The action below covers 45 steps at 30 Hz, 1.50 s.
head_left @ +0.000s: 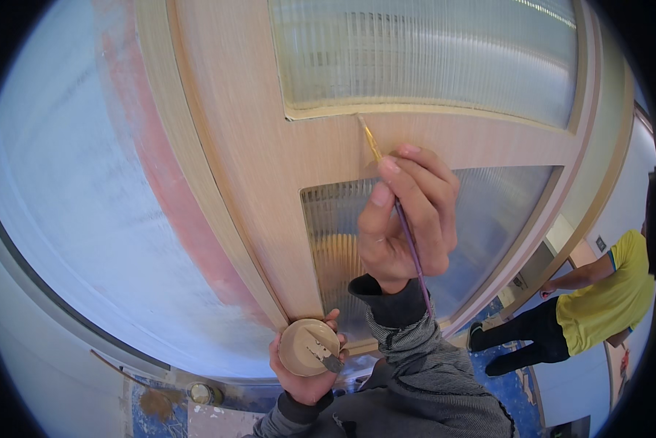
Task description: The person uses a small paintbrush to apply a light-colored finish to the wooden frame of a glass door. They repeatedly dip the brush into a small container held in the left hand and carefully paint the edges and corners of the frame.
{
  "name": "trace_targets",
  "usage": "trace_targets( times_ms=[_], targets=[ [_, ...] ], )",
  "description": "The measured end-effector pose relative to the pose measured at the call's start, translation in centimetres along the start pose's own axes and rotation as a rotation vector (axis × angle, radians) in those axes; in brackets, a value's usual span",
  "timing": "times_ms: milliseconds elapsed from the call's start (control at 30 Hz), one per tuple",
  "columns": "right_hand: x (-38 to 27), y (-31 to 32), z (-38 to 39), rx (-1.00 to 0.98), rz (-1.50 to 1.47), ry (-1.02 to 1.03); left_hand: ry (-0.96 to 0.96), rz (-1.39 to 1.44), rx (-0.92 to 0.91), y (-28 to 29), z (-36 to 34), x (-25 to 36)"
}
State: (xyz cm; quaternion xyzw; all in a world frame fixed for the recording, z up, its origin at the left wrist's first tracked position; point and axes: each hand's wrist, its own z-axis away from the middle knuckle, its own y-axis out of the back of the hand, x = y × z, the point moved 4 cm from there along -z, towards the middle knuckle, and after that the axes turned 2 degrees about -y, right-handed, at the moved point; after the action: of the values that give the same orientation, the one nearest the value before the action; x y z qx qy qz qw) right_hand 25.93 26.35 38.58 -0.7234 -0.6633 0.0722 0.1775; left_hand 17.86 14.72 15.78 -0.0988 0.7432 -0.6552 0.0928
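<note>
**One brush, one paint dish, two glass panes**

Two hands of the person are in view. The right hand point(404, 219) pinches a single thin paintbrush point(397, 201) between thumb and fingertips; its tip touches the wooden door point(269, 175) at the lower corner of the upper pane's beige trim. The brush handle runs down behind the fingers, so part of its length is hidden. The left hand point(304, 365) is cupped around one small round dish point(307, 347) of tan paint, held low against the door's bottom rail; a small dark-tipped tool lies across the dish, too small to make out.

The door has two ribbed glass panes: the upper pane point(430, 55) is cut off by the top edge, the lower pane point(481, 219) is partly covered by the right hand and grey striped sleeve point(423, 365). What lies behind the glass is blurred.

One other person in a yellow shirt point(609, 292) bends at the right rim, the head out of view. One small round can point(201, 394) sits on the blue floor below, dim.
</note>
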Motion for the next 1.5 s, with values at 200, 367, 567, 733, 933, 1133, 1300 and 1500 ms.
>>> trace_targets(
  times_ms=[200, 367, 567, 733, 933, 1133, 1300, 1500],
  targets=[
    [0.13, 0.12, 0.06, 0.012, -0.004, -0.006, -0.004, -0.012, 0.0, 0.16, -0.01, 0.04],
    [0.09, 0.33, 0.17, -0.001, 0.022, -0.012, 0.002, -0.012, 0.007, 0.0, 0.02, 0.05],
    [-0.09, 0.13, 0.23, -0.014, 0.029, 0.015, 0.018, -0.004, 0.004, 0.18, 0.06, 0.05],
    [-0.49, 0.05, 0.2, -0.051, 0.063, 0.029, 0.015, -0.184, 0.001, -0.03, 0.02, 0.13],
    [-0.45, 0.04, 0.41, -0.016, 0.056, 0.008, 0.022, -0.184, -0.001, 0.06, 0.06, 0.3],
    [0.08, 0.38, 0.51, 0.03, 0.041, -0.015, 0.02, -0.031, 0.03, 0.04, 0.13, 0.2],
    [-0.43, 0.37, 0.38, -0.049, 0.083, 0.041, 0.029, -0.04, 0.013, 0.23, 0.1, 0.2],
    [-0.07, 0.18, 0.55, 0.043, 0.077, 0.033, 0.021, -0.171, 0.004, -0.23, 0.0, 0.17]
  ],
)
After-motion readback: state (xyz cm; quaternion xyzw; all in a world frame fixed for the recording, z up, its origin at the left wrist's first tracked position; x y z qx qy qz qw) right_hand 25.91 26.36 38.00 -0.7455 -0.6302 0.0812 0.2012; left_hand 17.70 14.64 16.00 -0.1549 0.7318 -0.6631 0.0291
